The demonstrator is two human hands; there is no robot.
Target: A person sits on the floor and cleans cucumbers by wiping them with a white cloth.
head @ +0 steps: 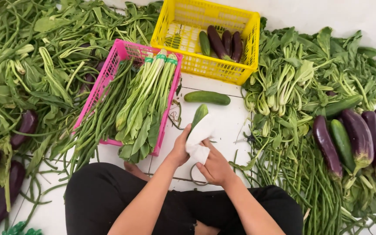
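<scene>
Where white floor tiles show | both hands, left hand and right hand, clasp cloth-wrapped cucumber

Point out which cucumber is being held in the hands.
The cucumber wrapped in the white cloth, between both hands. The others lie untouched: one on the floor, one in the yellow crate.

Bare floor ahead — hemmed by pink crate, loose cucumber, greens.

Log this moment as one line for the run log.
left hand: holds long green cucumber | right hand: presses white cloth around it | behind: pink plastic crate, yellow plastic crate
</scene>
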